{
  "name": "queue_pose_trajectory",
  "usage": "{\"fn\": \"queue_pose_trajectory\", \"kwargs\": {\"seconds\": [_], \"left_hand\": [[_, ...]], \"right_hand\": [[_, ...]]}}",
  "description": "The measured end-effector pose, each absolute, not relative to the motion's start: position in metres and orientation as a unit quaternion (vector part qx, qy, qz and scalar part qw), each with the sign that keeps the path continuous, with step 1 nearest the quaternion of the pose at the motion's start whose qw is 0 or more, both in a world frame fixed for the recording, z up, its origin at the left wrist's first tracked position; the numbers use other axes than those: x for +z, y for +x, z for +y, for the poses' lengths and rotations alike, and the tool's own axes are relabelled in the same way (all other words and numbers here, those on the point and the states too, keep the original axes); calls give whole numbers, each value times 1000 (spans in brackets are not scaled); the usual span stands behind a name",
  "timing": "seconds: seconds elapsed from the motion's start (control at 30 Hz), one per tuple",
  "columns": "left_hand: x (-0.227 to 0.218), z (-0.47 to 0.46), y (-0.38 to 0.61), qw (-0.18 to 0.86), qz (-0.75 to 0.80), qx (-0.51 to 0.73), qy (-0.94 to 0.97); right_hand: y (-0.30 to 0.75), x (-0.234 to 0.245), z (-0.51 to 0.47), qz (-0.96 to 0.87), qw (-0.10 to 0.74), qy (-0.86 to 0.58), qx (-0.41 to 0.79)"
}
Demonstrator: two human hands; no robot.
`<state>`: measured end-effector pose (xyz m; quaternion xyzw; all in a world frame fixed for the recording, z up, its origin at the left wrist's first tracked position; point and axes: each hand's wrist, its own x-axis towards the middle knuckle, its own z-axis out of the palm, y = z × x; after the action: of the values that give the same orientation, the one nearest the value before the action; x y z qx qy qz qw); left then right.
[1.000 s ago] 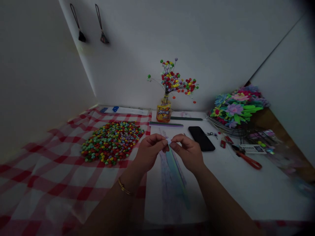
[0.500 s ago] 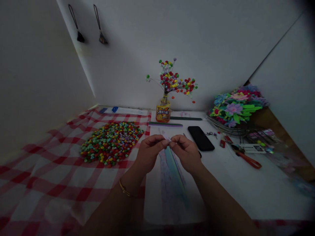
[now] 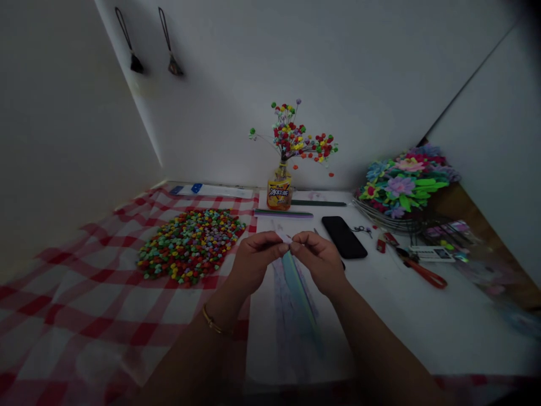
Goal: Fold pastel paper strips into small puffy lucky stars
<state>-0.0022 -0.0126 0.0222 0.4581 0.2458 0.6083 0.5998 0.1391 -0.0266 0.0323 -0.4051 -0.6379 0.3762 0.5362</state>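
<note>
Fingertips meeting in front of me, both hands pinch a pale paper strip (image 3: 280, 231). My left hand (image 3: 253, 265) is closed on its left side, thumb against forefinger. From the right, my right hand (image 3: 322, 264) pinches the same strip at its folded end; the fold itself is mostly covered by the fingers. Beneath the hands lie several long blue-green paper strips (image 3: 300, 293) on lilac ones. To the left is a wide heap of small folded paper stars (image 3: 192, 245) in many colours.
Behind the hands stands a yellow-labelled bottle (image 3: 279, 194) holding star-tipped stems. A black phone (image 3: 344, 237) lies right of it. Farther right are orange-handled pliers (image 3: 426, 275) and a bunch of fuzzy flowers (image 3: 401, 183). Dark strips (image 3: 283, 213) lie before the bottle.
More of the pale strip now shows above the fingertips. The hands stay pinched together in nearly the same place, and the view has shifted very slightly.
</note>
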Motion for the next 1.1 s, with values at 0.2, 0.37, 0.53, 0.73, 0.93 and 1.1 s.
{"fn": "queue_pose_trajectory", "kwargs": {"seconds": [0.2, 0.37, 0.53, 0.73, 0.93, 1.1], "left_hand": [[23, -12, -4, 532, 267, 616, 516], [20, -14, -2, 511, 304, 560, 577], [23, -17, 0, 508, 332, 547, 577], [24, -15, -1, 524, 330, 541, 569], [24, -15, -2, 522, 334, 531, 579], [25, -15, 0, 555, 312, 564, 526]], "right_hand": [[140, 34, -26, -667, 552, -395, 307], [141, 36, -26, -701, 542, -409, 217], [143, 36, -25, -680, 529, -425, 278], [142, 30, -22, -602, 550, -409, 410], [142, 29, -20, -596, 549, -409, 420], [145, 29, -16, -596, 532, -423, 428]]}}
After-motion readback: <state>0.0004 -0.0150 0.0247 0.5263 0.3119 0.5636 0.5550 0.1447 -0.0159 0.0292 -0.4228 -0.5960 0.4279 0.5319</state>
